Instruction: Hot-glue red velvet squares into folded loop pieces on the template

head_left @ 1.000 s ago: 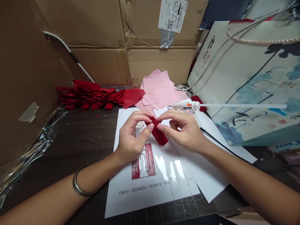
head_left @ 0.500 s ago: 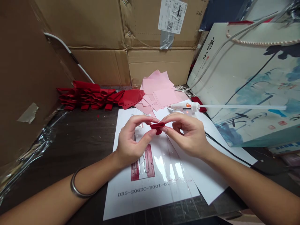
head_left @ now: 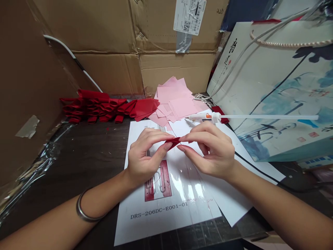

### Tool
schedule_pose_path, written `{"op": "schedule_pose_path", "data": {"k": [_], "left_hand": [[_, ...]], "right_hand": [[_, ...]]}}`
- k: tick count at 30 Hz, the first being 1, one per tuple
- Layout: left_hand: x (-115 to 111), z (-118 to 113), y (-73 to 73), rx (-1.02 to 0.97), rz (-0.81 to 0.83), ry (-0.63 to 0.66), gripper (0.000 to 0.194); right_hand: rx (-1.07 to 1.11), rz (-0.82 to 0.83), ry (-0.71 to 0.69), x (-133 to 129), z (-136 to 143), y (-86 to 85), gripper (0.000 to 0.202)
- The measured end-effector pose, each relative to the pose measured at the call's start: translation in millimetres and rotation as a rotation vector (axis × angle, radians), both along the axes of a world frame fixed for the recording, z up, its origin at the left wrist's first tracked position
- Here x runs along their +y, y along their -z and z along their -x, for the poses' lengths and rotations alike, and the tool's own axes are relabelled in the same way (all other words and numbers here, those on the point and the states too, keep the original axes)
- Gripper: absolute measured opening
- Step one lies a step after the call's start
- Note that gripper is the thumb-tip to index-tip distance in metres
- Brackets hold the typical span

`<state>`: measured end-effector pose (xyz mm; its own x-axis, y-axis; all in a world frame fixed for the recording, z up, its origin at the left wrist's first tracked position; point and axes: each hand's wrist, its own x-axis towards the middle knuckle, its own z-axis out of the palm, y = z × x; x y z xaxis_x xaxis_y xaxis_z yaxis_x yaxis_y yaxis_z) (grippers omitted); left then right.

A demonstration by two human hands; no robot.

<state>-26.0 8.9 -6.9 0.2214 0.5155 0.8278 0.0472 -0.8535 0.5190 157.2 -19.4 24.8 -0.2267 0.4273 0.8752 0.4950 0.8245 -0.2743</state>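
Note:
My left hand (head_left: 145, 151) pinches a small folded piece of red paper or cloth (head_left: 173, 141) between thumb and fingertips. My right hand (head_left: 212, 149) is at the other end of this piece. Its index fingertip is at the red edge, while the thumb stands a little apart below. Part of the red piece is hidden behind my left fingers. Both hands are above a white printed sheet (head_left: 166, 225) with a picture on it. Just behind my right hand lies a white glue gun (head_left: 201, 117) with a long clear glue stick in its back.
Folded red pieces (head_left: 96, 106) are piled at the back left, beside spread pink paper squares (head_left: 179, 97). Cardboard (head_left: 177, 71) walls the back and left. A decorated paper bag (head_left: 281, 90) stands at right. A black cord (head_left: 256, 169) crosses the white paper at right.
The red piece has turned from a looped shape facing me to a thinner, slanted one. My right thumb has come away from it, and the right hand has shifted slightly right.

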Motion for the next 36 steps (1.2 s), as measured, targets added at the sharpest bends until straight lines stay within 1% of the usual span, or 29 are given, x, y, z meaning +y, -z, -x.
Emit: {"op": "schedule_pose_path", "data": {"k": [5, 10, 14, 19, 23, 33, 36], "left_hand": [[-0.3, -0.2, -1.8, 0.035, -0.03, -0.023, 0.026], [-0.9, -0.1, -3.1, 0.06, -0.051, -0.037, 0.022], [-1.6, -0.2, -3.3, 0.067, -0.043, -0.037, 0.024], [-2.1, -0.4, -3.7, 0.06, -0.05, -0.038, 0.024], [-2.3, -1.1, -4.2, 0.067, -0.057, -0.056, 0.022], [-3.2, -2.4, -4.8, 0.072, -0.008, -0.058, 0.016], [-3.0, -2.5, -4.0, 0.07, 0.021, -0.037, 0.014]], "right_hand": [[-0.044, 0.043, 0.015, -2.8, -2.4, 0.2, 0.017], [-0.077, 0.045, 0.004, -2.9, -4.1, 1.4, 0.019], [-0.084, 0.049, -0.007, -2.2, -3.6, 0.8, 0.016], [-0.089, 0.073, 0.021, -2.4, -3.4, 0.8, 0.011], [-0.093, 0.103, 0.007, -2.9, -3.6, 0.6, 0.01], [-0.117, 0.137, 0.0, -3.1, -3.7, 0.1, 0.01], [-0.126, 0.124, 0.008, -3.3, -2.8, -1.1, 0.011]]}}
